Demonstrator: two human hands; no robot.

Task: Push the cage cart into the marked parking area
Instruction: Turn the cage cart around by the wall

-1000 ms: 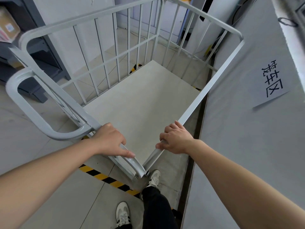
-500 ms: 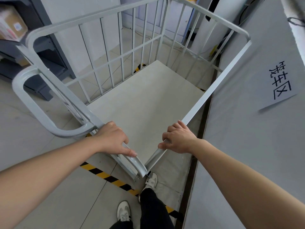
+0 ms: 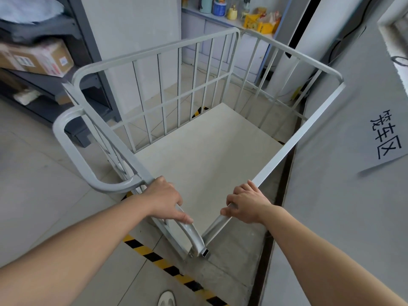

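A grey metal cage cart (image 3: 154,54) with barred sides and a pale flat deck fills the middle of the view. My left hand (image 3: 164,198) grips the near left top rail beside the curved push handle. My right hand (image 3: 245,204) grips the near right top rail. Yellow-and-black floor tape (image 3: 154,257) runs diagonally under the cart's near corner, and another piece of the tape (image 3: 198,111) shows through the far bars. The cart's right side runs close along a grey wall carrying a paper sign (image 3: 384,135) with handwritten characters.
A dark shelf rack (image 3: 72,40) with cardboard boxes stands at the left. A counter with bottles and yellow packets (image 3: 254,18) lies behind the cart. A white pillar (image 3: 309,40) rises at the far right. My shoe (image 3: 166,299) shows at the bottom edge.
The cart has rolled forward, away from me, over the striped tape. Both hands keep their hold on the rails. The view has tilted up, showing the counter behind.
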